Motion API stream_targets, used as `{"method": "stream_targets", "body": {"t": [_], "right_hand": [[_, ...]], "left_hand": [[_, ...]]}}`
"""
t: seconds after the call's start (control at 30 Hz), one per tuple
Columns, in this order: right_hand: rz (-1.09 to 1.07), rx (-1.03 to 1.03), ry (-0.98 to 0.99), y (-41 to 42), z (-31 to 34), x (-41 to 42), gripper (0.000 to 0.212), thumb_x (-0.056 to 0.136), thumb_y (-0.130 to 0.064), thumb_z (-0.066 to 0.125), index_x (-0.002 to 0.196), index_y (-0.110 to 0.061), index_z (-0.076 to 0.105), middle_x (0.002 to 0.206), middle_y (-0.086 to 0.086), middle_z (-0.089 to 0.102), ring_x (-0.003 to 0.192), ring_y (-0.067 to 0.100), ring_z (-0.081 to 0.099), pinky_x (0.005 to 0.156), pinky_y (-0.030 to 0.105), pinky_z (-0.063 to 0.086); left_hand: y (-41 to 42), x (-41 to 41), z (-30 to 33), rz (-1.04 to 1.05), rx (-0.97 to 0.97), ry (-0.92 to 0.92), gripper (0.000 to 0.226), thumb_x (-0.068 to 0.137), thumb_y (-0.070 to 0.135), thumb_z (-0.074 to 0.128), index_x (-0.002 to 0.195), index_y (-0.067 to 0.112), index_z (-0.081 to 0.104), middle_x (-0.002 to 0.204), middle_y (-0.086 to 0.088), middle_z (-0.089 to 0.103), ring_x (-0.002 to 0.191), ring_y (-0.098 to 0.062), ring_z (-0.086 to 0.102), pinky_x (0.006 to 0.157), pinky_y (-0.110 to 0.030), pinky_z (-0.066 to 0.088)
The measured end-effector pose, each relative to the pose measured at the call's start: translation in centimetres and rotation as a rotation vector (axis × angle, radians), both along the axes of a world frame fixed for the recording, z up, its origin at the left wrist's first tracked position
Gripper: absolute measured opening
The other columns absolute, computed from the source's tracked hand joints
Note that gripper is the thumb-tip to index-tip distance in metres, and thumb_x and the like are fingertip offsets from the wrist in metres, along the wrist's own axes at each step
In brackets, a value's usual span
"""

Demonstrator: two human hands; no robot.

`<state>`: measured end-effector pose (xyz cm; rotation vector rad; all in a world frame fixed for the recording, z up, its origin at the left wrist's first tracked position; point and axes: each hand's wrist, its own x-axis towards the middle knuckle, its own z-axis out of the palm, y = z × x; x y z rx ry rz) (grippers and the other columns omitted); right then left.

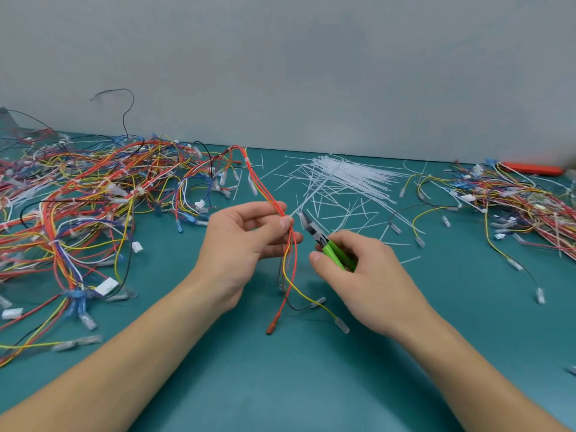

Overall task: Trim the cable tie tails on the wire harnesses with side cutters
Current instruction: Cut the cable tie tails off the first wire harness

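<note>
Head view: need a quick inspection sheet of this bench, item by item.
Surface: teal bench mat, bare in the near middle.
Job's things: red, yellow and black wire harness held up; green-handled side cutters, tip beside the held harness.
Clutter: loose white cable ties and cut tails behind the hands; orange flat object far right, blurred.
Grippers: left hand pinches the harness; right hand grips the cutter handles.
Cables: large multicoloured harness pile at left; smaller harness pile at right.
Surroundings: plain grey wall.
</note>
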<state>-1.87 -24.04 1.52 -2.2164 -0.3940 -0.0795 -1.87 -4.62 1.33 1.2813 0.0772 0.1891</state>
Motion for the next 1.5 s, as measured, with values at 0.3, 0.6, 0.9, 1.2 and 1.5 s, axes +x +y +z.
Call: {"method": "stream_targets", "body": {"t": [0.3,0.6,0.9,1.2,1.5], "right_hand": [[0.058,-0.008,-0.020,0.1,-0.6,-0.2,0.019,0.092,-0.040,0.072,0.082,-0.027,0.063,0.060,-0.016,0.051,0.056,0.006,0.044,0.056,0.016,0.039],[0.088,0.016,-0.070,0.3,-1.0,-0.1,0.018,0.093,-0.043,0.070,0.088,-0.027,0.065,0.061,-0.013,0.049,0.054,0.007,0.041,0.052,0.019,0.036],[0.111,0.023,-0.036,0.1,-0.7,0.0,0.029,0.097,-0.042,0.068,0.070,-0.033,0.058,0.056,-0.012,0.044,0.054,0.007,0.039,0.052,0.019,0.033],[0.106,-0.007,-0.010,-0.3,-0.7,0.1,0.033,0.095,-0.043,0.067,0.071,-0.022,0.058,0.056,-0.011,0.042,0.054,0.008,0.035,0.052,0.021,0.032],[0.112,-0.040,-0.007,-0.4,-0.3,0.1,0.041,0.097,-0.044,0.065,0.068,-0.017,0.052,0.057,-0.005,0.038,0.054,0.009,0.032,0.051,0.024,0.029]], "left_hand": [[0.1,-0.5,0.4,0.003,0.016,0.028,0.022,0.091,-0.005,0.069,0.112,0.003,0.070,0.102,-0.032,0.071,0.074,-0.026,0.076,0.064,-0.031,0.061],[0.1,-0.8,0.5,-0.024,0.040,0.050,0.023,0.090,-0.004,0.071,0.112,0.003,0.071,0.097,-0.028,0.075,0.074,-0.028,0.076,0.064,-0.031,0.062],[-0.4,-1.0,0.4,-0.041,0.054,0.053,0.021,0.089,-0.004,0.072,0.108,0.006,0.074,0.083,-0.016,0.077,0.069,-0.025,0.077,0.062,-0.030,0.061],[-0.6,-0.9,0.2,-0.041,0.076,0.050,0.021,0.089,-0.006,0.071,0.105,0.007,0.075,0.074,-0.012,0.075,0.068,-0.025,0.076,0.059,-0.027,0.059],[-0.9,-0.9,0.1,-0.007,0.167,0.000,0.023,0.089,-0.006,0.072,0.106,0.009,0.076,0.070,-0.009,0.071,0.069,-0.026,0.076,0.063,-0.031,0.062]]}}
